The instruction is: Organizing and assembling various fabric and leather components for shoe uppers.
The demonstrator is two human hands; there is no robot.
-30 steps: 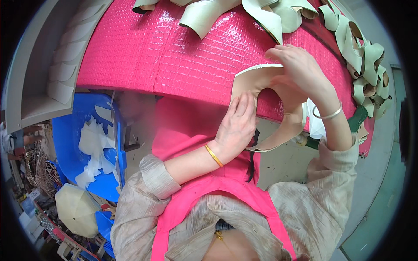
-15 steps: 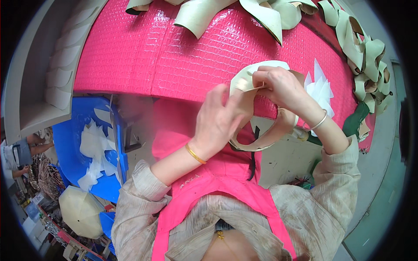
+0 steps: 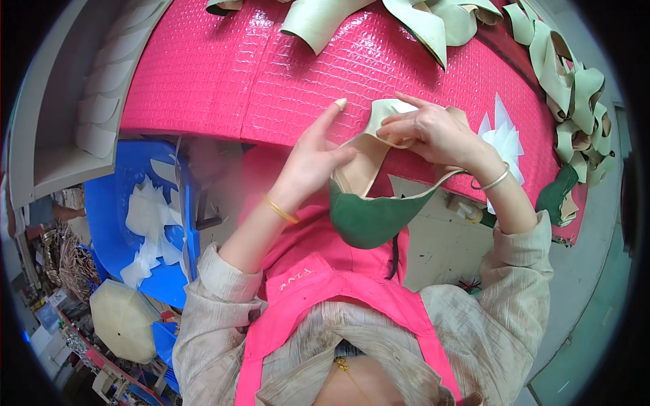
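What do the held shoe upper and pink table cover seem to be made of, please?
The shoe upper looks like matte leather or leatherette: its green face is smooth, without glare. The pink table cover is probably glossy vinyl: reflections break over its embossed pattern.

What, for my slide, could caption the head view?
Right hand holding a curved green and beige leathery piece near a glossy pink worktop.

Seen at one pink-covered table (image 3: 203, 88): two hands, your left (image 3: 308, 162) and your right (image 3: 437, 135); two bangles, gold (image 3: 282, 212) and silver (image 3: 494, 181); one pink apron (image 3: 325, 279); one held green-and-beige piece (image 3: 376, 220); pale-green pieces (image 3: 420, 26) too overlapped to count.
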